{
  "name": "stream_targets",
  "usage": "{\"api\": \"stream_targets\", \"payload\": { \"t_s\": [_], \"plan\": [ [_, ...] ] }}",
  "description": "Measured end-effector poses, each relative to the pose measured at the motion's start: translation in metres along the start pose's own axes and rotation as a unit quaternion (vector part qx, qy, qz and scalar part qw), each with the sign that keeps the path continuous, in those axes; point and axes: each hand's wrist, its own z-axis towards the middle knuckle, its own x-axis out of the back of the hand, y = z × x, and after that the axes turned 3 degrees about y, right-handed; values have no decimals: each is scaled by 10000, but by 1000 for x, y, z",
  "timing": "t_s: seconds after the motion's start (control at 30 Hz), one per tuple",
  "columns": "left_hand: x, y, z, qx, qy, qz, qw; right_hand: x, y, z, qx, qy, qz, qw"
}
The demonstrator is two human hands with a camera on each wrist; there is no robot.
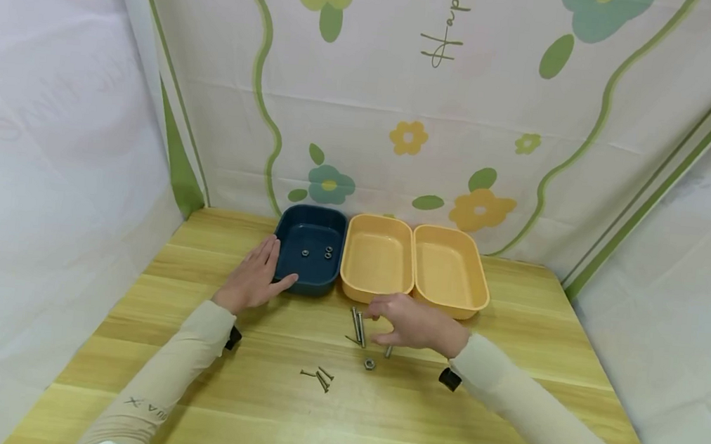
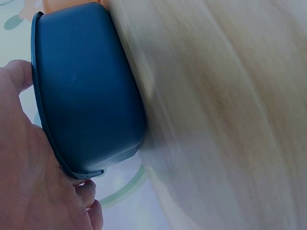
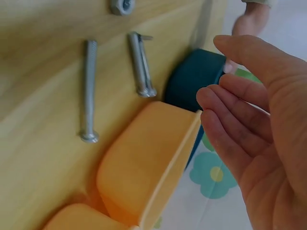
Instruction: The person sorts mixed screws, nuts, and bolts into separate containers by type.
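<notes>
My left hand (image 1: 252, 280) holds a corner of the dark blue box (image 2: 86, 91), thumb at the front rim and fingers along the left side. Inside that box lie three small nuts (image 1: 328, 252). The right hand (image 1: 413, 324) hovers over the table in front of the yellow boxes, its fingers loosely bent around nothing. Beneath and beside it are two long bolts (image 3: 141, 67) close together, a small screw (image 1: 352, 339) at their ends, and another long bolt (image 3: 89, 93), partly hidden by the hand in the head view. A larger nut (image 1: 370, 364) lies nearer the front.
Two yellow boxes (image 1: 379, 252) (image 1: 451, 266) stand side by side, right of the blue one, along the back of the wooden table (image 1: 287, 427). Several small screws (image 1: 321, 380) lie loose at the middle front. Printed cloth (image 1: 354, 95) hangs behind and at both sides.
</notes>
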Motion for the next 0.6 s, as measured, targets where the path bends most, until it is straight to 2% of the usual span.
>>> {"api": "stream_targets", "payload": {
  "t_s": [0.23,0.47,0.6],
  "plan": [
    [-2,0,0,-51,53,-11,10000,-23,-2,-5,-160,-480,158,9986],
    [-1,0,1,-31,62,-16,10000,-44,0,-8,-111,-765,267,9967],
    [-1,-1,1,-7,41,-9,10000,-55,1,-8,-180,-911,152,9956]
  ]
}}
